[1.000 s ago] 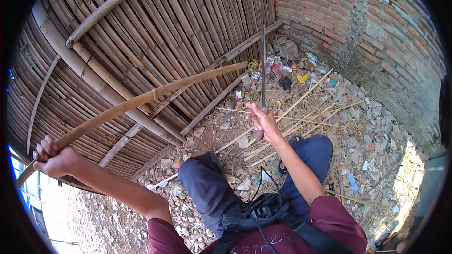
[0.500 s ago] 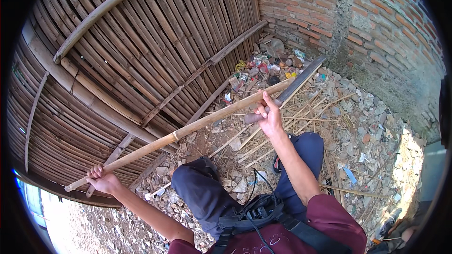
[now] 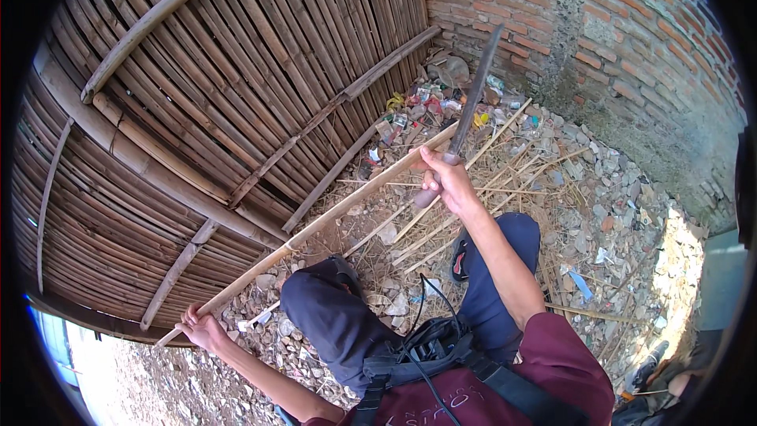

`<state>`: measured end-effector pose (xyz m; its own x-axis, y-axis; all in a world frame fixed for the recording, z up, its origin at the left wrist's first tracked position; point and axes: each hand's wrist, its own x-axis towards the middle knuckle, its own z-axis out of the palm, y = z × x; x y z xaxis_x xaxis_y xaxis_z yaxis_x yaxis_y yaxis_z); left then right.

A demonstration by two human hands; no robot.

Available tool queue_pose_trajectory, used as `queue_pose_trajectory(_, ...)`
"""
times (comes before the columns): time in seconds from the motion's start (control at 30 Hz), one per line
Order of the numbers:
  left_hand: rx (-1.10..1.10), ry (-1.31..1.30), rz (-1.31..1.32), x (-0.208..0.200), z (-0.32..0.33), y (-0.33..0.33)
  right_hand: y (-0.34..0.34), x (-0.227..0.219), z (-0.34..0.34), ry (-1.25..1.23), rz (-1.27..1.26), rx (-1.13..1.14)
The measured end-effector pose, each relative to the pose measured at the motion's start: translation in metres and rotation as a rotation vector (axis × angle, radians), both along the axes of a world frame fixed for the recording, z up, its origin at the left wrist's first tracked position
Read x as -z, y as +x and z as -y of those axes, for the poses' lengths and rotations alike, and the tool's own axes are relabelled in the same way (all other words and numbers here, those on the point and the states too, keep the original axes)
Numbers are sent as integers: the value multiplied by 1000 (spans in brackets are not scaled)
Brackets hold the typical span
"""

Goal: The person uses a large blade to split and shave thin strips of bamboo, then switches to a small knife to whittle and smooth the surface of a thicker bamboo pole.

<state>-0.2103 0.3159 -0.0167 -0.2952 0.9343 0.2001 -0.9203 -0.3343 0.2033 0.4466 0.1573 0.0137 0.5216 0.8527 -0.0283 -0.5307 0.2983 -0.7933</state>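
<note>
A long split bamboo strip [image 3: 331, 217] slants across in front of me, from low on the left up to the right. My left hand [image 3: 206, 331] is closed round it close to its lower end. Near the upper end, my right hand [image 3: 451, 183] grips the dark handle of a machete [image 3: 476, 91], and its thumb and fingers also touch the strip. The long dark blade points up and away, toward the wall corner, crossing by the strip's far end. Several thin bamboo strips [image 3: 489, 189] lie on the ground beyond and beneath my right hand.
A bamboo-slat wall [image 3: 260, 71] rises on the left, and a brick wall [image 3: 520, 8] at the far right. Stony ground [image 3: 583, 205] surrounds my bent knees. Litter [image 3: 430, 102] is heaped in the corner. Another person's foot [image 3: 648, 367] shows at lower right.
The machete's blade has swung up and left, standing steeper. My left hand has moved right and slightly down with the strip's end, and the strip now shows a narrower face.
</note>
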Motion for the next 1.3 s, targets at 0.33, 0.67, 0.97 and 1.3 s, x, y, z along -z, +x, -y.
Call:
queue_pose_trajectory(0.33,-164,259,-116,-81,-1,1,119,21,106,-685,1046,373)
queue_pose_trajectory(0.67,-287,335,-267,-110,2,98,231,326,344,-1447,1149,568)
queue_pose_trajectory(0.97,-366,280,-452,-128,30,144,117,384,399,-1946,736,210)
queue_pose_trajectory(1.3,-416,174,-518,-123,41,231,116,394,339,-1882,881,290)
